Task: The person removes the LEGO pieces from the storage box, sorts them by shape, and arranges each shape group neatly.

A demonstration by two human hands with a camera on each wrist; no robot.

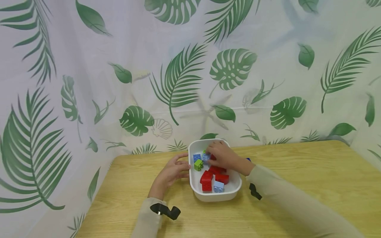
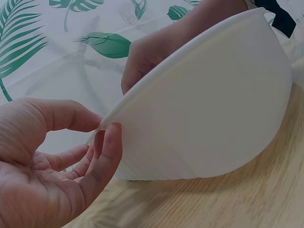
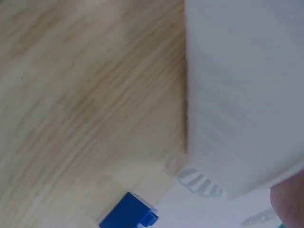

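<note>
A white plastic bin (image 1: 194, 190) stands on the table with several toy building bricks inside. At its left side, my left hand (image 1: 172, 170) holds the rim, thumb tip at the edge and fingers against the outer wall, as the left wrist view shows. My right hand (image 1: 223, 153) reaches over the right rim into the far part of the bin, fingers bent down among the bricks. Close to its fingertips are a light blue brick (image 1: 205, 157) and a red brick (image 1: 213, 157). I cannot tell whether the fingers grip one.
Also in the bin are a green brick (image 1: 198, 164), a blue brick (image 1: 196, 158), several red bricks (image 1: 206, 181) and a light blue brick (image 1: 218, 186) near the front. A dark blue brick (image 3: 127, 212) lies on the wooden table (image 1: 297, 178) right of the bin. A leaf-patterned curtain (image 1: 190, 86) hangs behind.
</note>
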